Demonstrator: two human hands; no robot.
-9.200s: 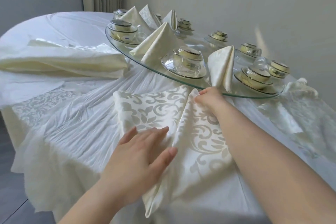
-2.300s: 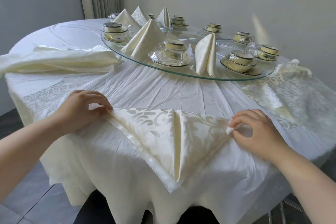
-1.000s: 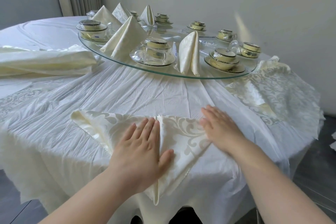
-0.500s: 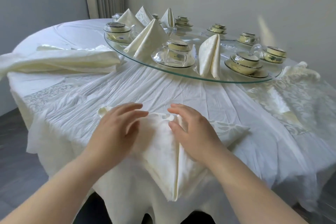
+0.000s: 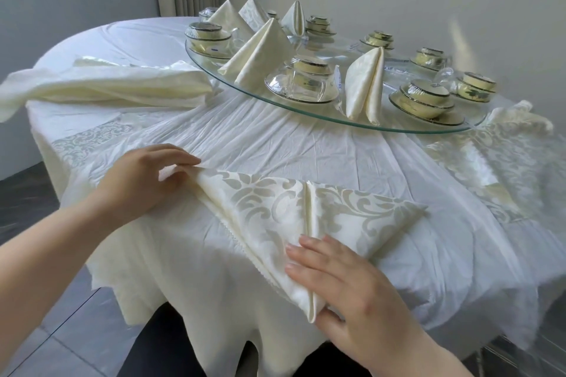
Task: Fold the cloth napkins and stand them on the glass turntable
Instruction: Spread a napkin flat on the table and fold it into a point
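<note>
Napkin [image 5: 294, 217] lies as a folded triangle at the near edge of the worktop [image 5: 275, 138], short of the glass turntable [image 5: 395, 129]. Left hand [image 5: 144, 184] pinches its left corner, apparently to fold it inward. Right hand [image 5: 352, 288], fingers flat and grasping nothing, pins the lower point steady.

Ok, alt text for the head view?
A cream napkin lies folded into a triangle on the tablecloth; left hand pinches its left corner, right hand rests on its near point. Folded napkins stand on the glass turntable behind.
</note>
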